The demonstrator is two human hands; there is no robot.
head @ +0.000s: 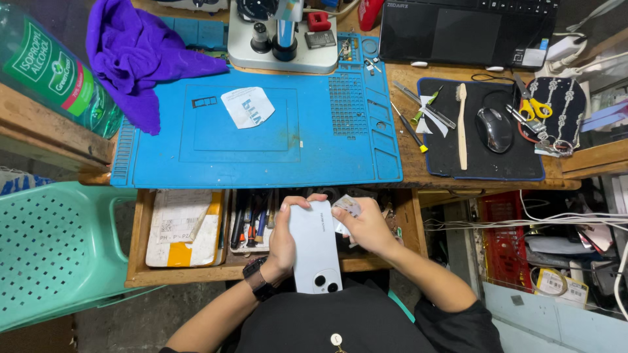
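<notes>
Top: you wear a black short-sleeved shirt point(340, 323).
Left wrist: your dark wristwatch point(259, 278) has a black strap.
Forearms: yours are bare.

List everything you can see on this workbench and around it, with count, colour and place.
work mat: one, blue, desk centre
cloth: one, purple, mat's far left corner
sticker sheet: one, white, on the mat
microscope base: one, grey, behind the mat
bottle: one, clear green, left shelf
laptop: one, black, far right
mouse: one, black, on the dark pad
scissors: one, yellow handles, beside the mouse
drawer: one, wooden, open under the desk
chair: one, green plastic, left
phone: one, white, back up, over the drawer
left hand: holds the phone
right hand: holds a small card
</notes>
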